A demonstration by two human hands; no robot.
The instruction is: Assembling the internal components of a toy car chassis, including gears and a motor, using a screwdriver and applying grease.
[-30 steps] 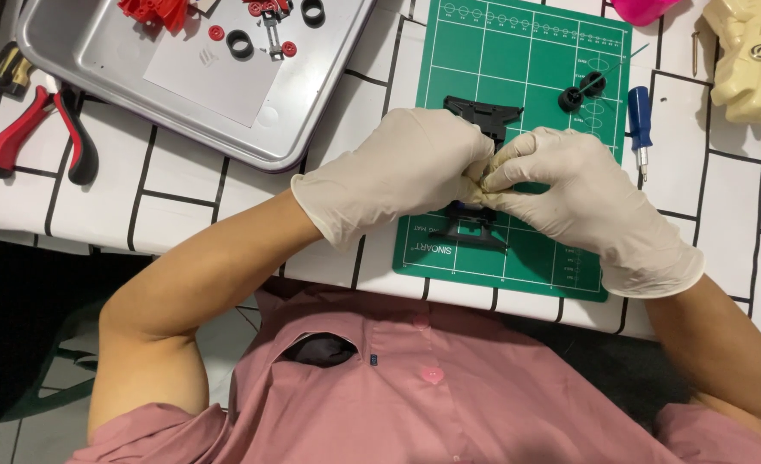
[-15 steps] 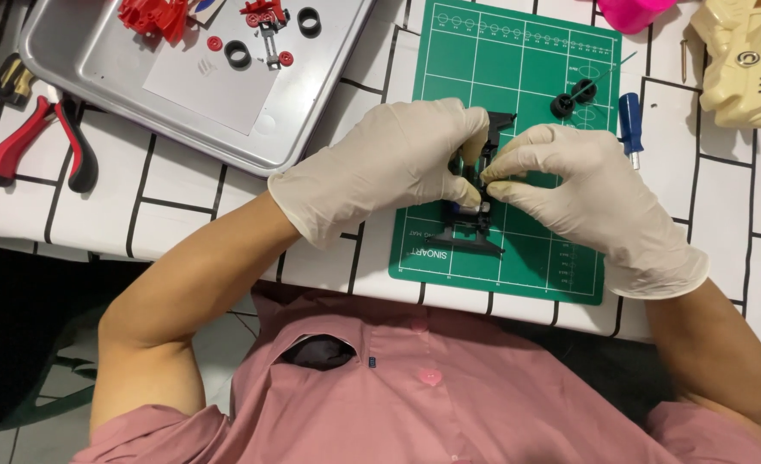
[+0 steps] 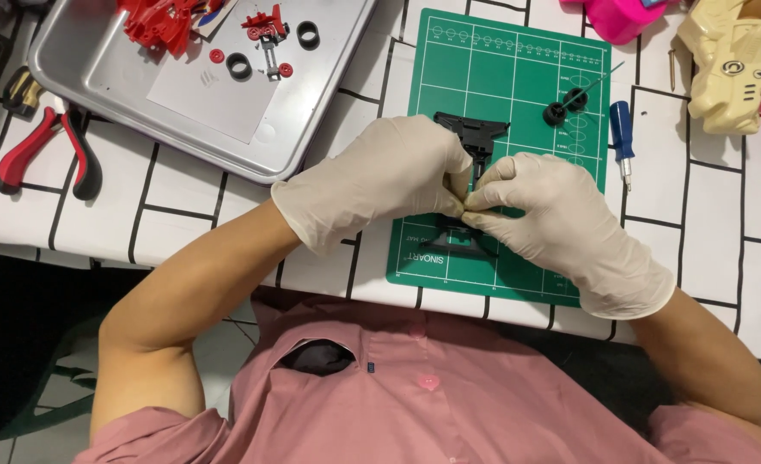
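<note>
At mid-frame, the gloved left hand (image 3: 380, 185) and right hand (image 3: 552, 215) meet fingertip to fingertip, each grip pinching a black plastic frame (image 3: 476, 142) over the green cutting mat (image 3: 526, 77). Farther up sit two black wheels (image 3: 565, 106), a blue screwdriver (image 3: 623, 137) and, upper left, a metal tray (image 3: 105, 73).

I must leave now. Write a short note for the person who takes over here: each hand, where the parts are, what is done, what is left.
Left hand and right hand, both gloved, pinch the black plastic frame together over the green cutting mat; the pinched spot itself is hidden.
Two black wheels lie loose on the mat; a blue screwdriver lies beside it.
The metal tray holds red parts, small wheels and rings; red pliers lie to its left.
Done: frame on the mat, in hand.
Left, probably: wheels and tray parts look unfitted.
</note>
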